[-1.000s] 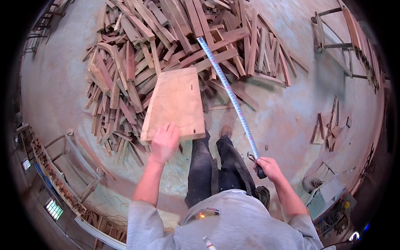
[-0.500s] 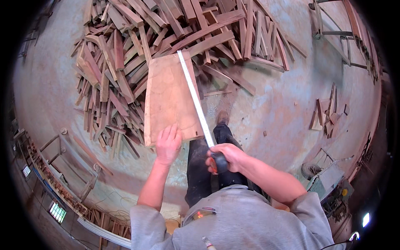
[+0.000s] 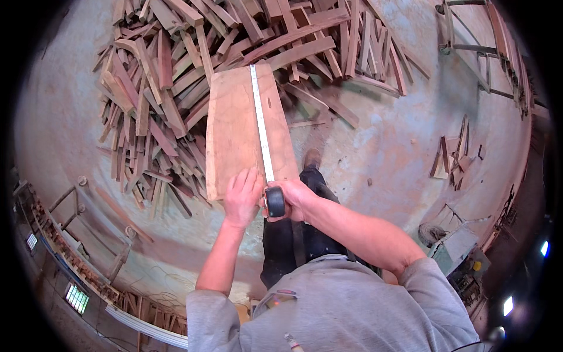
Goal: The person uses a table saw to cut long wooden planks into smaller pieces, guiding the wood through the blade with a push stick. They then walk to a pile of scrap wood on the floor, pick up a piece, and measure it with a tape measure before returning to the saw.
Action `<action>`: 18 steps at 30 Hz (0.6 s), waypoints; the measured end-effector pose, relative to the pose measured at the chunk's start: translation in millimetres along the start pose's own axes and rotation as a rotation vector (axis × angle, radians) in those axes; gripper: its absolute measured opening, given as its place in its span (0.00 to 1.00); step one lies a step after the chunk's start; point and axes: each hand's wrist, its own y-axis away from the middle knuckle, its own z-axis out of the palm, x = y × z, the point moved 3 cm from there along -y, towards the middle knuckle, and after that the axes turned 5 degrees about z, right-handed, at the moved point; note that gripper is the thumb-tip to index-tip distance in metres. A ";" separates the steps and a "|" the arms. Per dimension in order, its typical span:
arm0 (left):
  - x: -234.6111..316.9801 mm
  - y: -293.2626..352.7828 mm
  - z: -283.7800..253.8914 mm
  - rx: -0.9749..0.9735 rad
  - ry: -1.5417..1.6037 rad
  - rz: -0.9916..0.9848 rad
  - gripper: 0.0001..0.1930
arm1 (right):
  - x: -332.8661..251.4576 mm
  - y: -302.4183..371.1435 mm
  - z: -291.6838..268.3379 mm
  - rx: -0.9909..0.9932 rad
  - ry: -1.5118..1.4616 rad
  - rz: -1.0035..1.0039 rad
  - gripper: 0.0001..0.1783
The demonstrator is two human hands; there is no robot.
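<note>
A broad light-brown wooden board [image 3: 231, 129] extends away from me, its far end by a heap of lumber. My left hand [image 3: 241, 200] grips its near edge, fingers on the top face and thumb out of sight. In my right hand [image 3: 298, 198] is a black tape measure [image 3: 275, 202], held at the board's near edge. Its pale blade [image 3: 261, 129] is drawn out lengthwise over the board and reaches the far edge. What supports the board from below is hidden.
A large heap of wooden strips [image 3: 164, 105] covers the floor ahead and to the left. Some offcuts [image 3: 460, 161] lie at the right, with a greenish machine [image 3: 454, 246] nearer me. A metal frame [image 3: 469, 47] stands at the far right.
My right hand has brought the tape measure left and slightly forward, so the blade now lies across the board's middle instead of along its right side. My left hand keeps hold of the board.
</note>
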 end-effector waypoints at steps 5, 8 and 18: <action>-5.4 3.1 1.7 -0.024 -0.012 -0.007 0.17 | 9.7 6.0 7.1 -0.016 -0.015 0.016 0.15; -6.9 3.0 4.4 -0.042 -0.049 -0.020 0.18 | 27.9 15.1 10.7 0.054 0.012 0.060 0.14; -4.2 -1.6 -9.2 -0.031 -0.103 -0.116 0.21 | 9.6 57.3 5.1 0.034 -0.033 -0.079 0.11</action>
